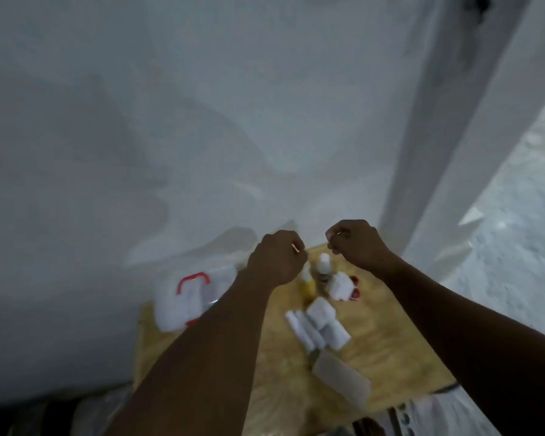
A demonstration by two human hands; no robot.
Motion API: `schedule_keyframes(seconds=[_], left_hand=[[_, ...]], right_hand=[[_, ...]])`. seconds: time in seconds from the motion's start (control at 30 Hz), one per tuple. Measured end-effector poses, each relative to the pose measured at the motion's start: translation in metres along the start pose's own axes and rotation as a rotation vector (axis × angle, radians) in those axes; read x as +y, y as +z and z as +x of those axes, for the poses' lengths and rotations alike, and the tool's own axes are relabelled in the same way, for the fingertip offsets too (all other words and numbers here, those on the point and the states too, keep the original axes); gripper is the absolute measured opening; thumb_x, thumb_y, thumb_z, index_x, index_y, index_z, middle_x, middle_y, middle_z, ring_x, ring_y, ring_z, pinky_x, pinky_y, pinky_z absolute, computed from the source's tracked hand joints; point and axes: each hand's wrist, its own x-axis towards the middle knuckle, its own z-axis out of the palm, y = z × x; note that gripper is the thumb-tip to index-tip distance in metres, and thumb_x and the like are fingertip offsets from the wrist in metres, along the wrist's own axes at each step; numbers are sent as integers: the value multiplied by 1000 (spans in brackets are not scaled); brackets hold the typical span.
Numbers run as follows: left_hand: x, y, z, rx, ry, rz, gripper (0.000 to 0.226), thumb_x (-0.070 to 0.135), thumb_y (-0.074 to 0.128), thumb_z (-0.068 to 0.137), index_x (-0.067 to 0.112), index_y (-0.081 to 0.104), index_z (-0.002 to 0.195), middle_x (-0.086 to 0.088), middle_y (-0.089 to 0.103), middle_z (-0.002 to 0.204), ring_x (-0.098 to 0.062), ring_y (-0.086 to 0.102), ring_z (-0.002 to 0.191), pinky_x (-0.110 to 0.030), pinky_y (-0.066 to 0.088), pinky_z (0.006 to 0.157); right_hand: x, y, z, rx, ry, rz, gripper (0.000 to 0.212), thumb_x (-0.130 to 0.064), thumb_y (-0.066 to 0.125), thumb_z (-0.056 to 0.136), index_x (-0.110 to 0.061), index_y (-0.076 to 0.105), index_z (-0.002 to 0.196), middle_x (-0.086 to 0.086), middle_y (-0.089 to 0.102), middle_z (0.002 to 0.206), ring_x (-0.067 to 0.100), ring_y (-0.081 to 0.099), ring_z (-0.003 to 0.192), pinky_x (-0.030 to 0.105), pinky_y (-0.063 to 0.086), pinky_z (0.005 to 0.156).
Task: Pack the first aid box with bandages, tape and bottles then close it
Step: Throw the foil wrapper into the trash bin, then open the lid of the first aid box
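Note:
A white first aid box (183, 297) with a red handle lies on the left of a small wooden table (390, 347). My left hand (276, 259) is raised above the box's right edge, fingers curled shut. My right hand (356, 240) hovers above the table's far edge, also curled shut. Whether either hand pinches something small is too blurred to tell. Between and below the hands stand a yellow bottle (307, 284) and a white-capped bottle (323, 267). White bandage rolls (318, 325) lie in the table's middle. A flat beige packet (343, 377) lies nearer me.
A white wad with red pieces (343, 286) sits at the right of the bottles. A pale wall (170, 121) rises right behind the table, with a white pillar (453, 152) at the right. Rough grey floor (516, 231) shows beyond the pillar.

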Motion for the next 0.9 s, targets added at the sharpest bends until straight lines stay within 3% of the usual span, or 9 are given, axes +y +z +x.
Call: schedule_keyframes(seconds=[0.17,0.3,0.43,0.57,0.63,0.77,0.9], left_hand=[[-107,-49,-58,201,-258,-65,4,34,64,90,33,67,87,11,75,89,-15,71,91,-24,50,80],[-182,-40,-100,425,-348,-81,16,28,64,93,19,71,104,1,74,103,-20,68,98,-26,46,81],[-239,-3,-115,595,-424,-65,39,36,61,94,17,62,128,-9,65,127,-30,59,118,-41,48,99],[-271,36,-111,694,-526,-278,60,42,59,97,17,42,149,-11,44,151,-31,45,137,-42,39,110],[-281,54,-107,724,-554,-380,64,51,53,99,18,36,151,-11,44,153,-31,47,136,-43,41,109],[-286,77,-109,813,-504,-459,61,57,42,100,19,41,147,-9,57,140,-28,60,120,-33,50,90],[-276,97,-138,853,-464,-460,64,60,42,99,16,43,146,-10,59,138,-30,60,119,-40,53,95]], right_hand=[[-68,87,-5,-101,-180,27,16,-14,59,86,-14,75,88,-1,77,84,14,72,82,26,53,82],[-72,159,-10,-115,-288,-2,17,-11,61,88,-16,74,96,-6,73,93,7,66,83,5,44,74],[-40,228,-6,-15,-363,22,25,-18,65,89,-14,67,114,5,68,113,17,62,103,24,46,91],[-10,279,5,20,-268,64,49,-40,64,90,-22,51,133,6,55,133,23,54,120,33,45,99],[1,296,10,1,-232,158,55,-44,62,90,-26,42,137,7,54,136,25,55,120,38,48,100],[11,312,8,36,-274,248,56,-49,58,91,-30,37,139,6,54,137,25,55,120,42,51,99],[22,298,-23,45,-309,267,55,-46,57,93,-26,38,141,7,53,138,26,53,123,39,48,99]])
